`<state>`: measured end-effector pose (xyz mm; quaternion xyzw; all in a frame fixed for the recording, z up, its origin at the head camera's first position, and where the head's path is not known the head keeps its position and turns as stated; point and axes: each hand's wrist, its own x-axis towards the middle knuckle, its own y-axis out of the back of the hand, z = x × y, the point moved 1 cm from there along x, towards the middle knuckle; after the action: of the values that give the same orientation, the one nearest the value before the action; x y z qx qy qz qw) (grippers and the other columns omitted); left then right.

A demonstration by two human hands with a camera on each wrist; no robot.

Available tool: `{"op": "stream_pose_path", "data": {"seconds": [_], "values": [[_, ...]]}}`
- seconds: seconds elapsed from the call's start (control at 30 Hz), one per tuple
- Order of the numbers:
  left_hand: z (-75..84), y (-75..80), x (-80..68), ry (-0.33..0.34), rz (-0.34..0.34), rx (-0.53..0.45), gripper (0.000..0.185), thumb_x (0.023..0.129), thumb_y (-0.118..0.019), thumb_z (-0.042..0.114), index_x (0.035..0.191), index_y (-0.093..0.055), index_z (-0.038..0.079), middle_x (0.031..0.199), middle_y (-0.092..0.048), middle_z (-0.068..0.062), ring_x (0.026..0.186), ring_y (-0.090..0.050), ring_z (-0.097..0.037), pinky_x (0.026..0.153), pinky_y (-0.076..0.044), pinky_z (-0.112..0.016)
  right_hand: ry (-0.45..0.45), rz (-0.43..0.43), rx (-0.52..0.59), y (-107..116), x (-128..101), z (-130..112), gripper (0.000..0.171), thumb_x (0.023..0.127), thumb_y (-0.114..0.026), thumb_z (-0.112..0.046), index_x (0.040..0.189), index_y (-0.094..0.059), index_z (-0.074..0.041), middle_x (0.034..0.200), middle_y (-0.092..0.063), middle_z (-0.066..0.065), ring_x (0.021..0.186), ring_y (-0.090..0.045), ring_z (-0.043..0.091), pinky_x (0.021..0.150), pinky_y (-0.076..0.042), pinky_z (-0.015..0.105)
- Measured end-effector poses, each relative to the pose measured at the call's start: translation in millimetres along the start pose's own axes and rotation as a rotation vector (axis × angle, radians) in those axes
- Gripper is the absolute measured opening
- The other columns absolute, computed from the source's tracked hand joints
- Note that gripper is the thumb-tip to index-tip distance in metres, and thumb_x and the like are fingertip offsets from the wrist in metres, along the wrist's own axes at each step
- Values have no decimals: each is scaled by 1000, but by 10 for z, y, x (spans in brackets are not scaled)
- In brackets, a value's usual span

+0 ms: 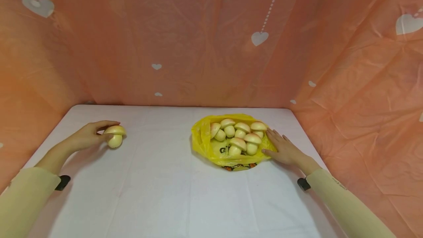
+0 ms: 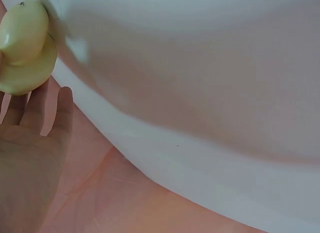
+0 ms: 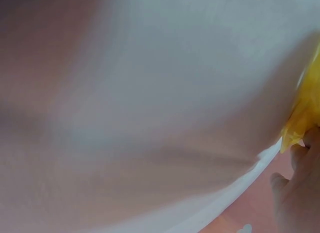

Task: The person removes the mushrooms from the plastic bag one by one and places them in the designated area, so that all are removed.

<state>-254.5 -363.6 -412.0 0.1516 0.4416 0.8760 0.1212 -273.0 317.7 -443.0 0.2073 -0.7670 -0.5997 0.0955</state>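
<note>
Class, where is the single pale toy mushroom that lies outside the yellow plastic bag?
In the head view, the pale toy mushroom stands on the white table's left side, held by the left hand.

white table, pink heart backdrop
</note>
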Motion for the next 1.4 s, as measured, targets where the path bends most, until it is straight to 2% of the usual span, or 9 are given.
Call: {"op": "stream_pose_path", "data": {"seconds": [0.27, 0.33, 0.5, 0.6, 0.8, 1.0, 1.07, 1.33, 1.4], "values": [[23, 5, 5, 61, -52, -1, 50, 100, -69, 11, 145, -55, -6, 141, -59, -29, 112, -43, 14, 88, -51, -25, 1, 9, -3, -9, -7, 2, 91, 104, -55, -54, 163, -19, 5, 171, -14, 24, 157, -11, 46, 123, -7, 68], [33, 8, 5, 72, -59, 9, 52, 100, -68, 12, 146, -53, -6, 142, -58, -30, 116, -49, 4, 88, -51, -25, 2, 8, -5, -8, -8, 0, 91, 104, -54, -55, 163, -19, 5, 171, -14, 24, 157, -11, 47, 123, -7, 68], [58, 23, 3, 113, -89, -33, 59, 101, -69, 17, 150, -47, -7, 143, -55, -32, 117, -61, -36, 81, -51, -23, 4, 6, -12, 5, -6, -11, 91, 104, -54, -55, 163, -20, 5, 171, -15, 24, 157, -11, 47, 123, -8, 68], [65, 34, 0, 145, -106, -59, 65, 100, -71, 20, 152, -44, -6, 141, -55, -32, 116, -61, -46, 79, -51, -26, 2, 6, -12, 14, -3, -14, 91, 104, -54, -55, 163, -19, 5, 171, -14, 24, 157, -10, 47, 123, -7, 68], [64, 39, -11, 166, -100, -36, 68, 97, -74, 22, 153, -44, -5, 137, -59, -29, 116, -57, -41, 82, -49, -32, -1, 0, -3, 9, -8, -25, 90, 105, -53, -55, 163, -19, 6, 171, -14, 25, 157, -10, 47, 123, -7, 68], [45, 30, -20, 143, -74, -46, 67, 96, -74, 19, 152, -46, -5, 142, -55, -33, 125, -50, -47, 97, -45, -60, -4, -3, -3, 1, -13, -29, 91, 105, -53, -55, 163, -18, 5, 171, -14, 25, 157, -10, 47, 123, -7, 68], [42, 31, -22, 126, -52, -47, 66, 95, -74, 17, 151, -47, -6, 142, -55, -34, 128, -49, -51, 100, -42, -65, -4, -1, -5, -1, -12, -26, 91, 104, -53, -56, 163, -18, 5, 171, -14, 25, 157, -10, 46, 123, -7, 68], [163, 43, 9, 99, 7, -38, 64, 98, -73, 20, 151, -47, -2, 149, -49, -33, 130, -47, -55, 101, -41, -65, -14, -9, -2, 5, -19, -38, 91, 104, -53, -55, 163, -19, 4, 171, -13, 24, 157, -10, 47, 124, -6, 67], [223, 40, 25, 79, 36, -44, 62, 98, -73, 20, 151, -48, -1, 150, -49, -32, 131, -47, -53, 102, -41, -60, -13, -11, 1, 7, -22, -47, 90, 104, -54, -55, 163, -19, 4, 171, -13, 25, 157, -10, 47, 123, -6, 67]]}}
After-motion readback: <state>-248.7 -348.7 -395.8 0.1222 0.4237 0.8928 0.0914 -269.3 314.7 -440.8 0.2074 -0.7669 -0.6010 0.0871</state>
